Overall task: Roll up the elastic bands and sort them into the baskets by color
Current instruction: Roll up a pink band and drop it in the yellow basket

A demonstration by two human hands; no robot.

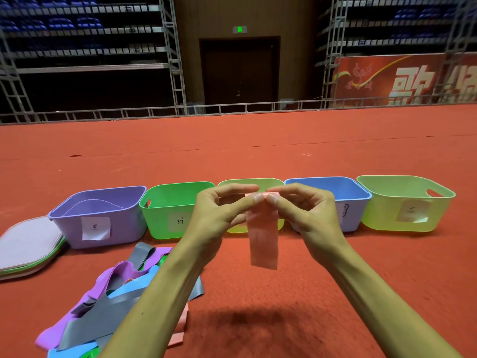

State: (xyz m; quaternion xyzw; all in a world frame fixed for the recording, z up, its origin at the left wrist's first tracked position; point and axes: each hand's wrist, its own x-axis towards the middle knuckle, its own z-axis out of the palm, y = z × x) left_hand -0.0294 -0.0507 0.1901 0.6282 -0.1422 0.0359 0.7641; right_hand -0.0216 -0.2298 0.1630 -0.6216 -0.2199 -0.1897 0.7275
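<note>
Red carpet (258, 140) holds five baskets (124, 218) (hands (214, 215) (307, 213), pink band (263, 241) block one).

Label (180, 221) on green basket (160, 210) perhaps reads 绿.

Both bare forearms run in from the bottom edge and angle toward each other, wrists held up in mid-air. The left grip (216, 215) and right grip (309, 213) meet in the middle of the view, thumb tips pretty much touching, each pinching the top end of a pink band (263, 241) between thumb and forefinger. Other fingers curl loosely underneath, and the thumbnails face the camera.
</note>
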